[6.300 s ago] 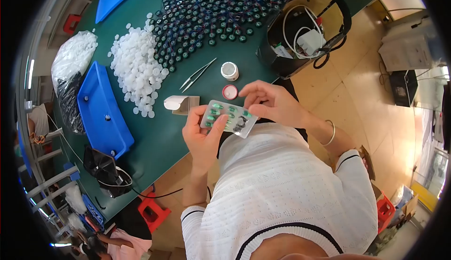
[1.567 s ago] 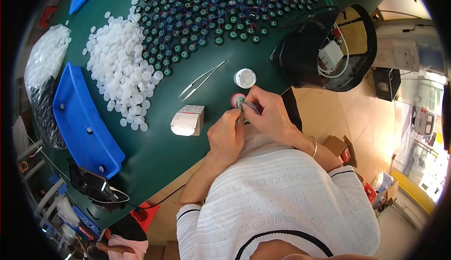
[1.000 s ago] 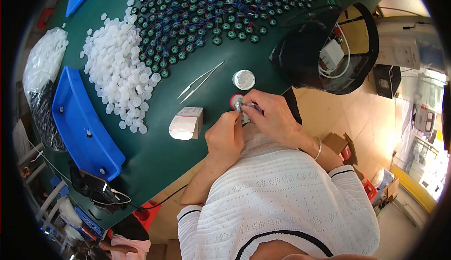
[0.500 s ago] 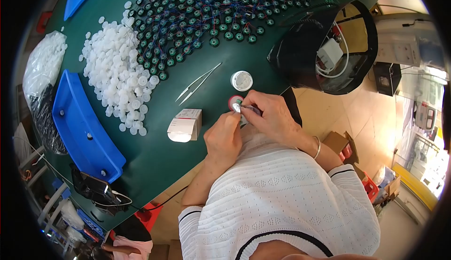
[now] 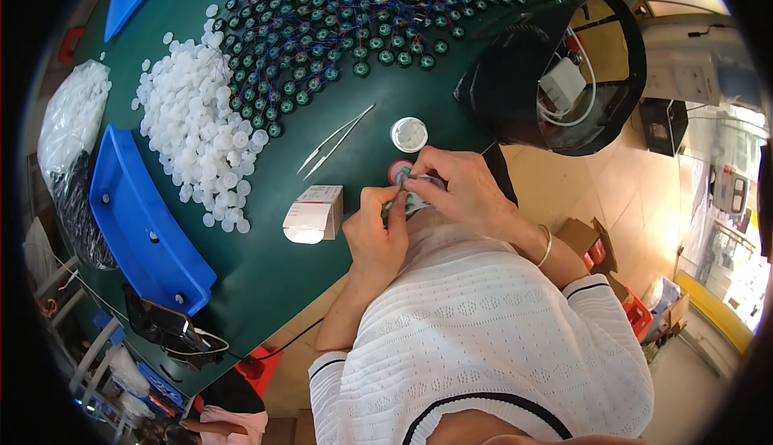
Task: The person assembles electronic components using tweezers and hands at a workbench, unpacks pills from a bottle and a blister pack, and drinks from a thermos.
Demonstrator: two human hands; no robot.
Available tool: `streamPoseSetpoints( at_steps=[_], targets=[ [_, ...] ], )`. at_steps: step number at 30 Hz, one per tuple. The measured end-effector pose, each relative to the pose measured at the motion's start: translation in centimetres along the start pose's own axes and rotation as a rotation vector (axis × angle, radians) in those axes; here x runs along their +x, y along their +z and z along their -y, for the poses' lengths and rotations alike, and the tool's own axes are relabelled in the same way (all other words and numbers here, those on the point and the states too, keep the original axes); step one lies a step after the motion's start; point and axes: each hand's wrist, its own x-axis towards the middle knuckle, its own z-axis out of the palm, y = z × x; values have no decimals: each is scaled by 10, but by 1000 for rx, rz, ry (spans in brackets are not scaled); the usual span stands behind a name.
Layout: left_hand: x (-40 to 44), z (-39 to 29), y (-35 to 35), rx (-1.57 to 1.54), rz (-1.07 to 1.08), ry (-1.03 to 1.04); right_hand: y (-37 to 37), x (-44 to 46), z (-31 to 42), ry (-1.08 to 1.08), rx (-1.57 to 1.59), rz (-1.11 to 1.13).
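on the bench (image 5: pixel 258 284), the lid (image 5: pixel 400 168) lies just before the jar (image 5: pixel 409 134), nearer the person. the pack (image 5: pixel 414 202) is between the left hand (image 5: pixel 376 228) and the right hand (image 5: pixel 460 186). left of the jar are the tweezers (image 5: pixel 336 141), with the box (image 5: pixel 322 213) before them. farther left lie the discs (image 5: pixel 193 123), then the tray (image 5: pixel 145 220) and the sack (image 5: pixel 76 115). the boards (image 5: pixel 346 26) are behind the tweezers and jar; right of the jar stands the bag (image 5: pixel 511 75), the plug (image 5: pixel 564 84) in it.
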Motion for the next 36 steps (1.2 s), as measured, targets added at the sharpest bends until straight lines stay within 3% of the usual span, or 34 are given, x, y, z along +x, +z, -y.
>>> streamPoseSetpoints(
  at_steps=[5,7,11,23,26,28,31,36],
  targets=[
    [1,0,-3,86,50,75,3,0,-1,-18,-47,-22],
    [2,-3,-3,-55,13,-69,0,2,-1,-18,54,-6],
    [2,-2,-2,-99,0,-101,-1,3,0,-17,59,-1],
    [5,-2,-1,130,4,148,6,0,-2,-77,-57,-77],
    [6,-7,-3,119,25,94,3,1,-4,-7,27,-36],
    [5,-12,-2,-146,-4,-195,-4,4,0,81,168,38],
    [3,-5,0,-274,-18,-204,-5,2,-3,104,337,81],
    [3,-8,-2,-332,14,-228,-7,3,-5,110,247,132]
  ],
)
